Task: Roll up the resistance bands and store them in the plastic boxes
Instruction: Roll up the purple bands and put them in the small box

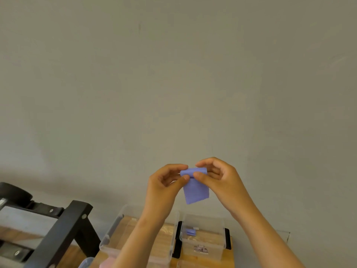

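Observation:
A purple resistance band (195,188) is held up in front of the wall, its top rolled and a flat tail hanging down. My left hand (167,182) pinches the left end of the roll. My right hand (218,176) pinches the right end, thumb on the front. Below them, two clear plastic boxes stand on a wooden table (230,254): a wider box (114,231) on the left, partly hidden by my left forearm, and a smaller box (220,225) on the right with a rolled purple band (190,232) inside.
A black metal frame (63,227) with bolts stands at the lower left beside the table. A plain grey wall fills most of the view. Another clear plastic edge (286,235) shows at the right behind my right forearm.

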The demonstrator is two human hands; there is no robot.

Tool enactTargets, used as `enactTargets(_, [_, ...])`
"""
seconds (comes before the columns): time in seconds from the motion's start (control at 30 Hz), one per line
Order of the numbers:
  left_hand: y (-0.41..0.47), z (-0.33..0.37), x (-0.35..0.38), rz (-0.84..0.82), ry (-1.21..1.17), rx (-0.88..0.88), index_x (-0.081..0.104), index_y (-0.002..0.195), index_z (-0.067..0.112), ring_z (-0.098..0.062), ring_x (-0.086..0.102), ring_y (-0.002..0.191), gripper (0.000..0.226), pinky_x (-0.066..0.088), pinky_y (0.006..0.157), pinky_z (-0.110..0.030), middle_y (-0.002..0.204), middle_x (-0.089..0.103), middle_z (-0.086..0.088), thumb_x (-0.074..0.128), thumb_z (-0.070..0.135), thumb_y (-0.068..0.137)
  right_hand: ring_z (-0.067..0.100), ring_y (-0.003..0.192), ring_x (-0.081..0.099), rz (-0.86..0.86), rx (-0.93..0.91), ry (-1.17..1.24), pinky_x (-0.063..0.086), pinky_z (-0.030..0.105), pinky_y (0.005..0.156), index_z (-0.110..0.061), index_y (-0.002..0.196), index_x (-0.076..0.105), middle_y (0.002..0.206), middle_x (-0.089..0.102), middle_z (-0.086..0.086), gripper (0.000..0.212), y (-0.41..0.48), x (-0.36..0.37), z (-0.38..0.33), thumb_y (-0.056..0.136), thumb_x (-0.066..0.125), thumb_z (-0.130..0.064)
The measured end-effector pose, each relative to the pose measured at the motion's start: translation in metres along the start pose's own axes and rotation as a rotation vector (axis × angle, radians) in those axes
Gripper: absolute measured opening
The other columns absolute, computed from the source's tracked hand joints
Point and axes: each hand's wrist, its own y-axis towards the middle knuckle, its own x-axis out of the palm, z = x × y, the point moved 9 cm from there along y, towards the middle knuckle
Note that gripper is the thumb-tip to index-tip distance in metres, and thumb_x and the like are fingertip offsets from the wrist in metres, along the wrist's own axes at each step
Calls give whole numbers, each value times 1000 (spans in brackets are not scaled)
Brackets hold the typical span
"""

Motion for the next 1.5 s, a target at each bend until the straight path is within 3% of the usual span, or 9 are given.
enactTargets(0.13, [-4, -8, -6, 173, -125, -39, 62, 94, 10, -16, 71, 79, 20, 53, 66, -18, 84, 74, -6, 70, -3, 81, 8, 78, 69, 152, 21, 48, 51, 16, 66, -15, 93, 66, 87, 72, 2, 11, 2, -5, 8, 84, 71, -12])
enactTargets(0.27, [-9, -14, -2, 268, -173, -49, 67, 92, 8, -19, 71, 83, 14, 55, 70, -25, 87, 74, -6, 71, 0, 81, 4, 72, 68, 247, 9, 89, 49, 13, 62, -12, 91, 67, 82, 72, -3, 10, 1, -5, 14, 82, 72, -13])
enactTargets(0.5, [-15, -20, 0, 268, -231, -44, 67, 92, 1, -17, 71, 89, 12, 53, 69, -19, 91, 75, -7, 68, -4, 82, 13, 78, 70, 217, 34, 92, 54, 26, 70, -17, 86, 69, 82, 74, -2, 4, -2, -6, 25, 83, 72, -16])
enactTargets(0.87, [-40, -40, -2, 304, -202, -92, 67, 91, 1, -15, 71, 86, 8, 52, 68, -16, 89, 74, -7, 67, -3, 84, 10, 82, 70, 189, 94, 66, 55, 24, 72, -22, 88, 69, 86, 73, -7, 5, -20, 2, 52, 85, 70, -19])
enactTargets(1.0, [-49, -49, -14, 342, -220, -138, 64, 99, 8, -16, 70, 85, 16, 53, 68, -20, 92, 73, -7, 68, 2, 84, 6, 83, 69, 110, 141, 106, 52, 16, 68, -18, 98, 68, 90, 73, -6, 15, -27, 14, 58, 84, 70, -15])
enactTargets(1.2, [-49, -45, -32, 278, -211, -145, 69, 105, 12, -11, 70, 90, 21, 52, 70, -16, 96, 74, -2, 64, 2, 87, 18, 85, 71, 90, 140, 91, 57, 41, 81, -27, 100, 70, 87, 75, -2, 15, -35, 32, 56, 89, 65, -18])
enactTargets(1.27, [-46, -44, -36, 242, -213, -153, 69, 105, 12, -10, 70, 89, 20, 52, 69, -15, 95, 74, 0, 64, 4, 88, 12, 89, 70, 146, 117, 79, 57, 36, 83, -31, 98, 70, 92, 74, -5, 16, -35, 36, 52, 88, 66, -19])
enactTargets(1.4, [-40, -39, -56, 242, -230, -150, 69, 103, 12, -11, 70, 87, 19, 52, 68, -16, 93, 75, 0, 65, 2, 87, 1, 87, 67, 211, 94, 80, 51, 13, 73, -35, 98, 67, 93, 70, -16, 19, -32, 58, 41, 88, 66, -19])
enactTargets(1.5, [-32, -35, -75, 236, -222, -131, 68, 104, 14, -13, 70, 88, 21, 54, 72, -18, 93, 75, -5, 65, 2, 86, 5, 80, 68, 275, 92, 76, 51, 17, 68, -29, 99, 64, 81, 73, -9, 15, -30, 72, 37, 87, 68, -21])
